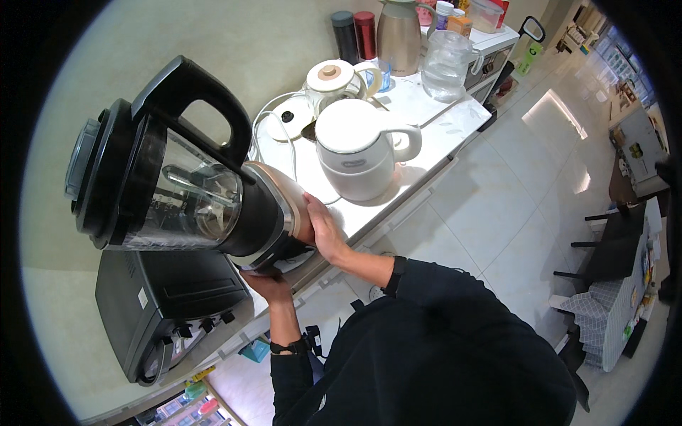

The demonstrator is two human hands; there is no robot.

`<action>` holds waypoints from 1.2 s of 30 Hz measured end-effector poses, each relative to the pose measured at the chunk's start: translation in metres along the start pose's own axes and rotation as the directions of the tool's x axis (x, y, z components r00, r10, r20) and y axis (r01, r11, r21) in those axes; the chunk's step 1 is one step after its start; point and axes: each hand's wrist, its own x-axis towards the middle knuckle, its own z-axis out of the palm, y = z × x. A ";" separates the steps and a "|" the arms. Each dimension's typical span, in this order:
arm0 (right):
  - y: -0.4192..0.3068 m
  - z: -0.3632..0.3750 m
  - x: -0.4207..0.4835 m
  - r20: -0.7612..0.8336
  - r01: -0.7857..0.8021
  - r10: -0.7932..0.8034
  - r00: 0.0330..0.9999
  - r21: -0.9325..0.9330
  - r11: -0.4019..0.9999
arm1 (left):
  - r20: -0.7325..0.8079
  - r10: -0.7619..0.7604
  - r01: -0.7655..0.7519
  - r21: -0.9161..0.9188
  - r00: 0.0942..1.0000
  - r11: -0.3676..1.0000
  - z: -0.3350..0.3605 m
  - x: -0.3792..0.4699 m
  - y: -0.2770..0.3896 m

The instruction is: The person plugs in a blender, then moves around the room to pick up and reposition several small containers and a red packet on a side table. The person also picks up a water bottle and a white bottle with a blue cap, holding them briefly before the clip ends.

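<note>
A large countertop blender with a clear jug, black lid and black handle [197, 213] stands on the white cabinet top, its rose-gold and black base towards me. My right hand [327, 234] is pressed against one side of that base, and my left hand [269, 285] grips its other side low down, the fingers partly hidden under it. Inside the jug a metal blade shows at the bottom. Just beyond my right hand sits a white electric kettle [354, 160]. Behind the kettle are a glass teapot with a cream lid [330, 80] and a round white heating base [287, 120] with a cable.
A black toaster oven [186, 293] stands left of the blender. Farther along the top are dark and red flasks [365, 34], a beige thermal jug [398, 40], a clear water pitcher [446, 66] and a blue glass [381, 77]. The cabinet's front edge [394, 218] runs close before me.
</note>
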 end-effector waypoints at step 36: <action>0.006 -0.095 -0.055 0.597 0.609 -0.124 0.793 -0.773 0.176 | 0.022 0.189 -0.148 0.714 0.982 0.684 -0.077 -0.072 -0.002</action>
